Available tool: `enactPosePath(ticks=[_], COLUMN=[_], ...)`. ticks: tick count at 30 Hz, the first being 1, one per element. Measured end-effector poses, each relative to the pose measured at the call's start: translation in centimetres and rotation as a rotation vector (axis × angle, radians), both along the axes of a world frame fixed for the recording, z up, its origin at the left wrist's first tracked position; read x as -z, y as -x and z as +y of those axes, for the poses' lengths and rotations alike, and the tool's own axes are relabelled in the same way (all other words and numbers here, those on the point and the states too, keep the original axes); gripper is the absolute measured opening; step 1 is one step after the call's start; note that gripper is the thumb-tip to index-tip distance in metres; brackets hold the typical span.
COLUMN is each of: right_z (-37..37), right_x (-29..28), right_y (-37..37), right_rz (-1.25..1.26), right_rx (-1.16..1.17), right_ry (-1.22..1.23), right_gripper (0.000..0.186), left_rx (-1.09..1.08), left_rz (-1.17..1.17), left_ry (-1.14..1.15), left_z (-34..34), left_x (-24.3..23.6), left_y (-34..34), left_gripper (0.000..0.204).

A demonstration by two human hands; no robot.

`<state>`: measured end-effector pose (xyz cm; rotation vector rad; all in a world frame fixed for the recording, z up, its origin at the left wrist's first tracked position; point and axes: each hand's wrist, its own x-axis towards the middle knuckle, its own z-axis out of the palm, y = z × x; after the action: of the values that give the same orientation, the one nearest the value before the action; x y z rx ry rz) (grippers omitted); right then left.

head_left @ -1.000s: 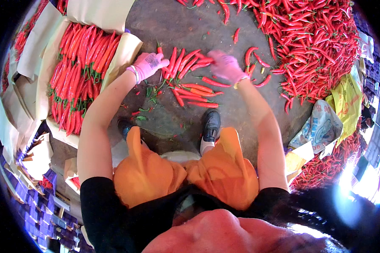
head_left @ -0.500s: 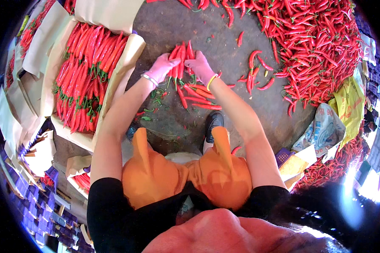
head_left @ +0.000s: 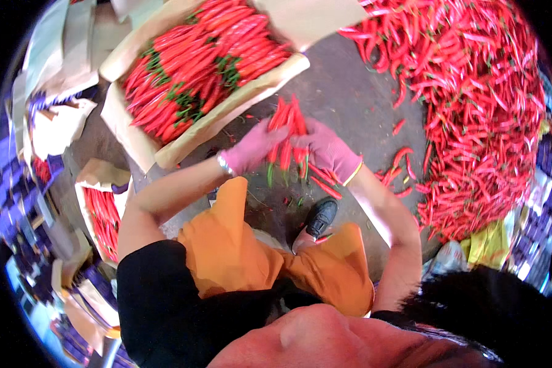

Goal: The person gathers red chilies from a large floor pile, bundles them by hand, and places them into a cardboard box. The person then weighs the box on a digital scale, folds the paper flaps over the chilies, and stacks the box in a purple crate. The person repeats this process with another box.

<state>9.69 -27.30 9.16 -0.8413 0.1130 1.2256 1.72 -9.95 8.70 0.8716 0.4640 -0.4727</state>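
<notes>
A small bundle of red chili peppers (head_left: pixel 288 122) is gripped between my two hands, tips up and green stems hanging below. My left hand (head_left: pixel 254 146), in a pink glove, is closed on the bundle's left side. From the right, my right hand (head_left: pixel 328 147), gloved in pink too, wraps the same peppers. Just ahead and to the left stands a paper-lined box (head_left: pixel 184 150) filled with neat rows of red chilies (head_left: pixel 190 67). A few loose chilies (head_left: pixel 325 184) lie on the floor below my right hand.
A large heap of loose red chilies (head_left: pixel 478 122) covers the floor at the right. A smaller paper-lined box of chilies (head_left: pixel 103 218) sits at the left. Yellow sacking (head_left: pixel 487 245) lies at the heap's near edge. My shoe (head_left: pixel 322 216) is on the floor below my hands.
The view has turned to the left, so the filled box now appears nearer the middle. My hands have carried the chili bundle off the floor, closer to that box.
</notes>
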Motion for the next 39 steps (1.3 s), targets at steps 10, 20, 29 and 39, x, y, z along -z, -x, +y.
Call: enactPosePath(ticks=[10, 20, 29, 39], right_z=[8.9, 20.6, 18.6, 18.9], right_x=[-1.6, 2.2, -3.6, -0.1], right_y=[3.7, 6.3, 9.1, -2.6], right_rz=[0.026, -1.094, -1.521, -1.863], right_rx=[-0.248, 0.018, -0.111, -0.391], right_ry=[0.092, 0.432, 0.268, 0.789], right_gripper=[0.053, 0.020, 0.007, 0.027], left_rx=[0.081, 0.811, 0.529, -0.655], left_rz=[0.003, -0.534, -0.892, -0.344], left_ry=[-0.225, -1.239, -2.007, -1.275], left_z=[8.7, 21.7, 19.5, 15.5], left_x=[-3.1, -9.1, -2.2, -1.4], left_y=[6.5, -6.0, 2.3, 8.4], left_gripper=[0.040, 0.064, 0.054, 0.060])
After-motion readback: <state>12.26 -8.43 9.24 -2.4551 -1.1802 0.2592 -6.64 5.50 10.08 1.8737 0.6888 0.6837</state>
